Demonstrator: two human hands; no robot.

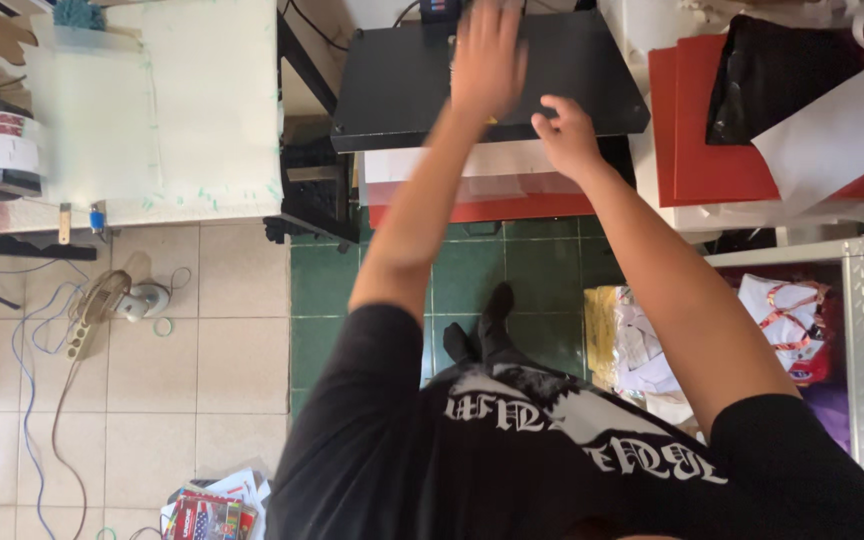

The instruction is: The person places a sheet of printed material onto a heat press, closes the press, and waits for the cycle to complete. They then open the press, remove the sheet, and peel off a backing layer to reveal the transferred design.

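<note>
Your left hand (489, 55): fingers spread flat on matte black rectangular press plate (392, 80). Your right hand (564, 135): loosely curled at plate's front edge, holding nothing.

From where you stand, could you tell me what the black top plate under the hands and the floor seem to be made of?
The black plate looks like painted metal: flat, rigid, matte, with crisp edges, though that is a guess. The left hand is over it, blurred; the right hand is at its front edge. The floor looks like glazed ceramic tile, with grout lines and a slight sheen.

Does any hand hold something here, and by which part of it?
Nothing is clearly held. The left hand lies flat, fingers spread, on the black press plate. The right hand is half curled at the plate's front edge; a grip cannot be told.
</note>
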